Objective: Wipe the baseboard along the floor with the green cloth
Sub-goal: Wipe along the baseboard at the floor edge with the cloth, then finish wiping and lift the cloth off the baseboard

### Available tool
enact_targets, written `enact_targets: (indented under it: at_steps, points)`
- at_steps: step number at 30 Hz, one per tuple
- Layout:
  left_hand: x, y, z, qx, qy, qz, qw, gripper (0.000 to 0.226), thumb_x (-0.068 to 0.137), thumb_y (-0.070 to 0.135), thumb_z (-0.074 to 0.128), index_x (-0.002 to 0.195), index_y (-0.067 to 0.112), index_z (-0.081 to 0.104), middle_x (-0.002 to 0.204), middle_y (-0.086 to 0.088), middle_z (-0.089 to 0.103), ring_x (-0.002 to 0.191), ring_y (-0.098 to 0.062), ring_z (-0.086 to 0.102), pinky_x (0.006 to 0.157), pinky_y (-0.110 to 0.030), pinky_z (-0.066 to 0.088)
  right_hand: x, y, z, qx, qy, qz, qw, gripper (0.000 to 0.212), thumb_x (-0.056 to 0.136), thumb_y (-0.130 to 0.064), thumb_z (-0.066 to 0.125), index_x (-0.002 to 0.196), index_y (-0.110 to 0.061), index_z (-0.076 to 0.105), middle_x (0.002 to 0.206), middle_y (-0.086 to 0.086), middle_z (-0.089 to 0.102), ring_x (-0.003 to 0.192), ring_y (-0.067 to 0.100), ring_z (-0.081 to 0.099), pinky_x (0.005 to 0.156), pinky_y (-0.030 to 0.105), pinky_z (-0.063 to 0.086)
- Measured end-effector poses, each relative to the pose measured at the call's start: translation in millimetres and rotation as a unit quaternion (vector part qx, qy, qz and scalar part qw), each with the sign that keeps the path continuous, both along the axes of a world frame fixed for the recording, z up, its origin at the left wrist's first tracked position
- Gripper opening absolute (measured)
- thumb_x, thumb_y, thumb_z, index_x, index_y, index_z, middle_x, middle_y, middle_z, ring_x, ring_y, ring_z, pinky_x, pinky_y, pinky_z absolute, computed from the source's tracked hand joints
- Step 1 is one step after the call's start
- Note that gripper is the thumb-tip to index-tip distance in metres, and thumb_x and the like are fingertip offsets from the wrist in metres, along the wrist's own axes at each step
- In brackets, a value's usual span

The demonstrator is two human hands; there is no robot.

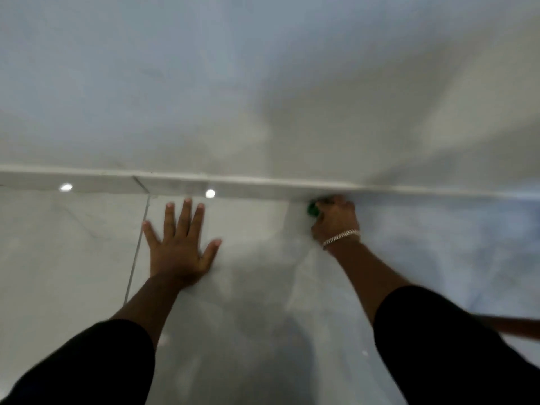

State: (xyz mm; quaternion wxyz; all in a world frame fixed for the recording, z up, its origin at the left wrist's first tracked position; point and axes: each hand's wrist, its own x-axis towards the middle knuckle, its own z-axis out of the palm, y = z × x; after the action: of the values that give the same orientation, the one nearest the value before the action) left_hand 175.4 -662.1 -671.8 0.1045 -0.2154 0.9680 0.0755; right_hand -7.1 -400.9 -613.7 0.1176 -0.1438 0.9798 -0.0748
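Keep right hand [336,219] grip clenched on green cloth [313,209], pressed to baseboard [248,187] just beyond, left hand [181,244] spread flat on floor [73,244].

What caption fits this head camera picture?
Right hand presses green cloth to baseboard; left hand flat on floor.

The floor [87,244] along the baseboard [87,182] is bare on both sides. Only the left hand [178,247], pressed flat on the floor near the baseboard, and the right hand [336,219], bunched on the green cloth [313,209] against it, take up room.
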Motion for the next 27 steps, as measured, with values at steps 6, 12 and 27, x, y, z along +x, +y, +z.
enact_targets:
  at_steps: [6, 12, 27]
  points:
    - [-22.9, 55.2, 100.6, 0.410, -0.099, 0.191, 0.886, 0.071, 0.097, 0.063, 0.026, 0.155, 0.022, 0.027, 0.166, -0.007, 0.019, 0.153, -0.029, 0.014, 0.123, -0.054, 0.009, 23.0, -4.9, 82.9, -0.191, -0.114, -0.077, 0.972, 0.028, 0.079, -0.009, 0.067, 0.103, -0.019, 0.075, 0.102, 0.008, 0.076, 0.084, 0.014, 0.065, 0.075, 0.006, 0.040]
    - [-9.1, 125.6, 285.3, 0.689, 0.008, 0.326, 0.647, 0.058, 0.093, 0.062, 0.043, 0.124, 0.018, 0.063, 0.122, -0.006, 0.071, 0.116, -0.026, 0.063, 0.101, -0.050, 0.049, 114.9, -4.9, 242.4, -0.345, -0.112, -0.042, 0.931, 0.033, 0.081, -0.009, 0.069, 0.114, -0.016, 0.069, 0.110, 0.006, 0.071, 0.097, 0.018, 0.063, 0.091, 0.026, 0.048]
    - [30.2, 274.0, 770.7, 0.735, 0.039, 0.192, 0.649, 0.033, 0.083, 0.005, 0.074, 0.115, 0.013, 0.069, 0.111, -0.011, 0.077, 0.101, -0.031, 0.074, 0.078, -0.051, 0.061, 192.7, 207.8, 702.4, -0.609, -0.330, -0.343, 0.635, 0.062, 0.061, -0.028, 0.082, 0.117, -0.010, 0.063, 0.104, 0.011, 0.076, 0.095, 0.028, 0.072, 0.069, 0.040, 0.060]
